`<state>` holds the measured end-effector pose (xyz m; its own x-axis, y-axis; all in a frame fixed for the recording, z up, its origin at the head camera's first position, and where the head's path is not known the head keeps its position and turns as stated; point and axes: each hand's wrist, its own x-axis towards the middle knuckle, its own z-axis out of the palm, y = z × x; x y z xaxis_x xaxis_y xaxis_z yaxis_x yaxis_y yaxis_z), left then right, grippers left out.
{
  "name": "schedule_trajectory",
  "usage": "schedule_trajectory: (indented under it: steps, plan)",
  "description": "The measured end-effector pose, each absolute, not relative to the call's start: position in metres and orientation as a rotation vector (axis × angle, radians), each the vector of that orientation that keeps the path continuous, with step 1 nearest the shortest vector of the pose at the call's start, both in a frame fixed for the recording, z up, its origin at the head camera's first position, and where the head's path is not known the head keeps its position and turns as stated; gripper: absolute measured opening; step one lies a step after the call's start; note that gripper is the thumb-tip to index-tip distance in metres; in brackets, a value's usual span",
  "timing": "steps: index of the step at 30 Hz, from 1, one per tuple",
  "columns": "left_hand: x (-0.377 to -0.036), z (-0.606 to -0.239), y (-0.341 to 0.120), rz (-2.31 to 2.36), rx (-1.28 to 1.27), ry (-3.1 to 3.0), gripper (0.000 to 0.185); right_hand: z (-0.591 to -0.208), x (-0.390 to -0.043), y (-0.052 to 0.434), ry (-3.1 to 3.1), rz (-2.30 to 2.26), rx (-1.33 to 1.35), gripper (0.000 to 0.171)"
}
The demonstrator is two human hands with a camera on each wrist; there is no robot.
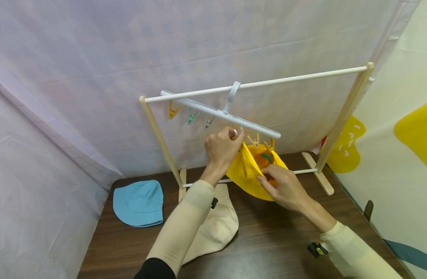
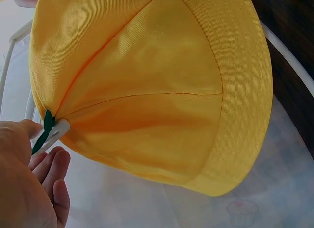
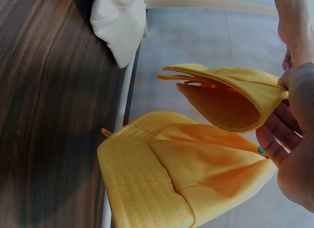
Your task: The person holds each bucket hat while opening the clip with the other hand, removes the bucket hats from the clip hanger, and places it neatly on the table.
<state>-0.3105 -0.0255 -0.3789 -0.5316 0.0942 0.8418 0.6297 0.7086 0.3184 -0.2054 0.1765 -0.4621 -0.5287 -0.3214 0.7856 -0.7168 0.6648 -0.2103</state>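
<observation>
A yellow hat [image 1: 246, 170] hangs under a white peg hanger [image 1: 220, 113] that is hooked on the rack's top rod [image 1: 297, 78]. My left hand [image 1: 222, 149] is raised to the hat's upper left edge, its fingertips curled round a pale peg [image 1: 235, 133] there. Lower down, my right hand [image 1: 284, 186] holds the hat from the front. In the right wrist view its fingers [image 3: 289, 98] pinch the folded brim [image 3: 230, 86]. The left wrist view is filled by the hat's crown [image 2: 152, 90], with a green tip [image 2: 47, 122] beside my thumb.
A wooden drying rack [image 1: 342, 116] stands at the back of the dark wooden table [image 1: 276, 236]. A blue hat [image 1: 139, 202] lies at the left, a cream hat [image 1: 216, 228] under my left forearm. Spare pegs [image 1: 192, 115] hang at the hanger's left end. Cloth walls enclose the space.
</observation>
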Motion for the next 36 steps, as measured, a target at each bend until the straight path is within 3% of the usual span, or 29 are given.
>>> schedule_trajectory:
  steps: [19,36]
  plan:
    - [-0.3126,-0.3747,-0.0266,-0.683,-0.521,-2.028,0.045,-0.4644,-0.2071,0.1746,-2.112,0.697,0.826,0.021]
    - [-0.3114,-0.3728,-0.0238,-0.656,-0.517,-2.018,0.038,-0.4628,-0.208,0.1722,-2.096,0.683,0.84,0.02]
